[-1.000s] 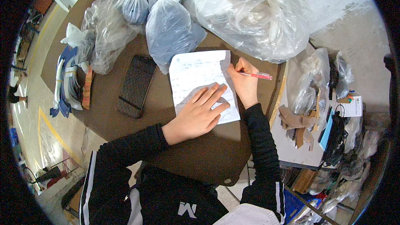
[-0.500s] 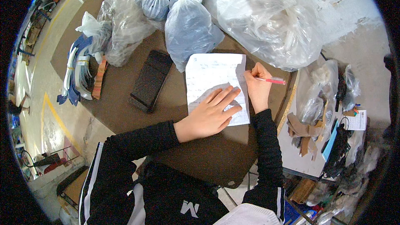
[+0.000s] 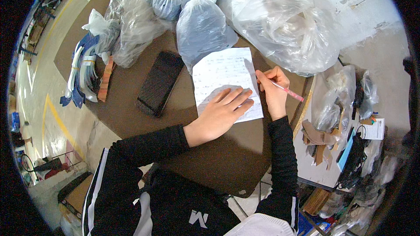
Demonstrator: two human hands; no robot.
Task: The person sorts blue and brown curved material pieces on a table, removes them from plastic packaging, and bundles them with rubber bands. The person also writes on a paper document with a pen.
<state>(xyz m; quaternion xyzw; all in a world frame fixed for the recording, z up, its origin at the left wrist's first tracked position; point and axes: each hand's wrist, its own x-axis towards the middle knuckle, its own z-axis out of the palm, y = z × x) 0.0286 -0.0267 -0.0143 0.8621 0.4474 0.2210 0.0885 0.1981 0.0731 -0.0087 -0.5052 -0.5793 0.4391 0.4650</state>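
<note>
A white sheet of paper covered with handwriting lies slightly turned on the brown table. Across its lower half rests my left hand, flat, with the fingers spread. My right hand is closed around a pink-and-white pen at the sheet's right edge. The pen's tip end points toward the paper's edge, and its back end sticks out to the right. Left of the sheet lies a dark, flat rectangular case or device.
Tied grey plastic bags and a large clear bag line the table's far side. Bundled blue and white strips lie at the left beside an orange-brown bundle. Right of the table, a lower surface holds brown scraps and plastic.
The paper has slid a little away from me and tilted. My left hand has shifted slightly with it. My right hand has turned, and the pen now slants down to the right.
</note>
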